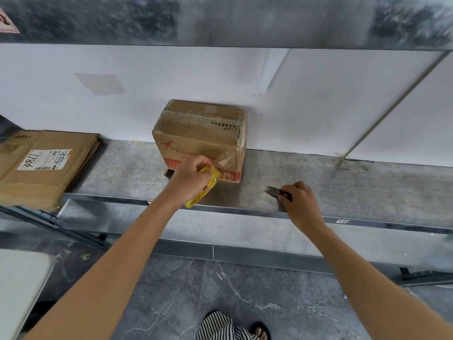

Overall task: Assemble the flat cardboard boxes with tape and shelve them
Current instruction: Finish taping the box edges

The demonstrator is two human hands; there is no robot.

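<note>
Left grip (pixel 190 179) is curled round a yellow roll (pixel 212 179) of tape, holding it against the lower front of the box (pixel 201 133). The right grip (pixel 300 200) pinches small black snips (pixel 272 191), blades pointing left, low over the shelf (pixel 355 190) and apart from the box.

In the head view (the only one) the box stands closed on the shelf with its back at the white wall (pixel 318 106). Clear tape lies along its top seam and down the right front edge. A wrinkled strip (pixel 228 159) runs from the roll up onto the front face. A stack of flat boxes (pixel 41 165) lies at the shelf's left end, well apart. Whether the bottom flaps are fully sealed I cannot tell; there is a dark gap at the lower left corner.

The step in hand looks like cutting the strip free of the roll. To do it well, the left grip should keep the strip taut and slightly off the cardboard, so the blades meet tape and not the box. The snips want to come across and cut square, close to the roll, leaving a short tail. That tail is then best pressed flat from the stuck part outward to work out the wrinkles. Pushing toward the wall would keep the light box from sliding.
</note>
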